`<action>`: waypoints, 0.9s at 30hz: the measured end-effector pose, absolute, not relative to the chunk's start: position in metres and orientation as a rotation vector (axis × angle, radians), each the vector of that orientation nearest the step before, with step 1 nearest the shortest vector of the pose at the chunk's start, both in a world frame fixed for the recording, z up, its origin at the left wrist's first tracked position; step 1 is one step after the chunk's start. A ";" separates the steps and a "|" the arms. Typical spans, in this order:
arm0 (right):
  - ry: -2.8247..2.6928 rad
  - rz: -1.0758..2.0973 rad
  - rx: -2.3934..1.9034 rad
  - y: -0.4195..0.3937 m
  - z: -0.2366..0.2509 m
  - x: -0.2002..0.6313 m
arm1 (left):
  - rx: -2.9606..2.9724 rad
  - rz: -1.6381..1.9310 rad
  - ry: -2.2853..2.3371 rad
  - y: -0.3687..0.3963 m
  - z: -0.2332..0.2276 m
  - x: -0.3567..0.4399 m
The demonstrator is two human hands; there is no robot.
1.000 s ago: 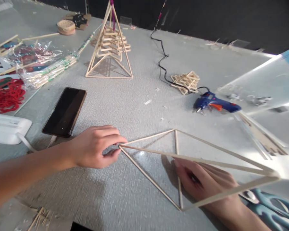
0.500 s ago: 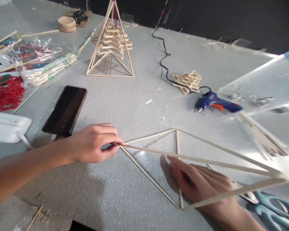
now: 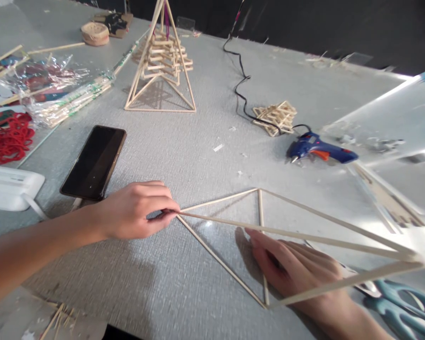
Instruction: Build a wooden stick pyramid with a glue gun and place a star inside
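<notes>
Stick frame (image 3: 297,234) sits near-right on table (image 3: 198,156), L hand (image 3: 141,210) pinching its left corner, prob. to steady it, w/ R hand (image 3: 293,264) half-curled inside by base stick (image 3: 261,208), can't tell if gripping, maybe guarding vs. slip.

Grey textured tabletop (image 3: 184,156), dark phone (image 3: 94,163), blue glue gun (image 3: 306,147), standing stick pyramid (image 3: 182,63), small stick stack (image 3: 274,118) lying on it
</notes>
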State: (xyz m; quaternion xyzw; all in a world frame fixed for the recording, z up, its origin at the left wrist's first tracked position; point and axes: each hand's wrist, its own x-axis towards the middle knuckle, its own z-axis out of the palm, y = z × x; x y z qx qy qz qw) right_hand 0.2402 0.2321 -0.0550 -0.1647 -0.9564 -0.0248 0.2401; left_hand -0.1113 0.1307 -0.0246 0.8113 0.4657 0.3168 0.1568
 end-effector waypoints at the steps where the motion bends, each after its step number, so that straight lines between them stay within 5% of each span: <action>1: -2.615 -0.067 -0.453 0.232 -0.055 0.241 | 2.321 0.905 1.336 0.131 -0.025 -0.111; 27: -2.604 -0.066 -0.442 0.233 -0.058 0.243 | 2.251 0.936 1.340 0.132 -0.022 -0.115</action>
